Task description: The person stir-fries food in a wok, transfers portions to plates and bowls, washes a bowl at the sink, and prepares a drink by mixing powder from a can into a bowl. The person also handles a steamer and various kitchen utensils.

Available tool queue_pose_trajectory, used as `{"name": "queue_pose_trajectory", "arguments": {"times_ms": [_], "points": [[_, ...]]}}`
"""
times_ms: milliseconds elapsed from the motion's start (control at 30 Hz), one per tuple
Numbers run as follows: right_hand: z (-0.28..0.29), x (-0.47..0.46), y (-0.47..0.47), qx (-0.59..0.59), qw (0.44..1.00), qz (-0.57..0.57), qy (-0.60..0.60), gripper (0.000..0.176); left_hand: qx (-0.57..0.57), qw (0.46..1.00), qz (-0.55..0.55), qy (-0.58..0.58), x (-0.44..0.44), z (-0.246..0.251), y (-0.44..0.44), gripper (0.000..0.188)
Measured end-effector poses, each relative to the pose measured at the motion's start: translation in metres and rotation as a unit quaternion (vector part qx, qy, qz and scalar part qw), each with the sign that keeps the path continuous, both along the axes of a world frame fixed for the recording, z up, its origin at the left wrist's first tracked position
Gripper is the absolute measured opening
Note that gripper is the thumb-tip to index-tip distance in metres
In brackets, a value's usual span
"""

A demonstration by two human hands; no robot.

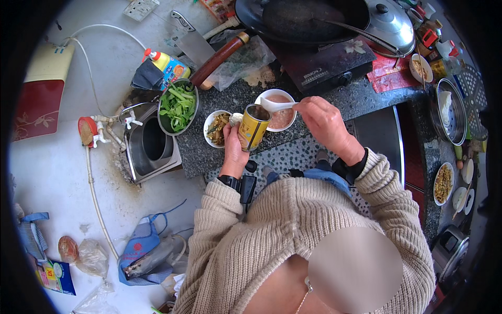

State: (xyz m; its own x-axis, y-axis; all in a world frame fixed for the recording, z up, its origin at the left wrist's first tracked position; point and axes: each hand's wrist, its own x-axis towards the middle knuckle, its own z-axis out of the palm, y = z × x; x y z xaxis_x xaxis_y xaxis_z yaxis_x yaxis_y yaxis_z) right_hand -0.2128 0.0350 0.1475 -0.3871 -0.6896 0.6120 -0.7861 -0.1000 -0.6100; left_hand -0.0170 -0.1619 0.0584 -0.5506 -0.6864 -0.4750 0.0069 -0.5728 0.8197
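Observation:
My left hand grips an opened yellow tin can, its mouth tilted up towards the right; a pale lid piece stands out at its left side. A white spoon is in my right hand, its bowl beside the can's mouth and over a white bowl of pinkish minced food. Left of the can, a white bowl holds chopped brownish food. Cut green leaves lie in a metal bowl farther left.
A steel sink lies at the left. Beyond the bowls are a cleaver, a dish soap bottle, and a black wok with a wooden handle over a cooktop. Dishes and a metal colander stand along the right counter.

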Motion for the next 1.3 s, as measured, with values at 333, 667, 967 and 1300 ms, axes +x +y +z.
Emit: {"name": "queue_pose_trajectory", "arguments": {"times_ms": [333,667,967,1300], "points": [[-0.077,0.006,-0.005,0.144,0.891,-0.082,-0.423,0.014,0.091,0.993,-0.021,0.066,0.001,0.008,0.005,0.043],[-0.042,0.030,0.002,0.121,0.988,-0.080,-0.051,0.043,0.182,0.968,-0.065,0.162,-0.005,0.029,0.011,0.044],[0.006,0.074,-0.042,0.131,0.951,0.001,-0.281,0.079,-0.001,0.988,-0.094,0.124,-0.015,0.036,0.039,0.044],[-0.023,0.018,0.044,0.005,0.957,-0.197,-0.214,0.058,0.116,0.968,-0.059,0.215,-0.003,0.056,0.042,0.040]]}}
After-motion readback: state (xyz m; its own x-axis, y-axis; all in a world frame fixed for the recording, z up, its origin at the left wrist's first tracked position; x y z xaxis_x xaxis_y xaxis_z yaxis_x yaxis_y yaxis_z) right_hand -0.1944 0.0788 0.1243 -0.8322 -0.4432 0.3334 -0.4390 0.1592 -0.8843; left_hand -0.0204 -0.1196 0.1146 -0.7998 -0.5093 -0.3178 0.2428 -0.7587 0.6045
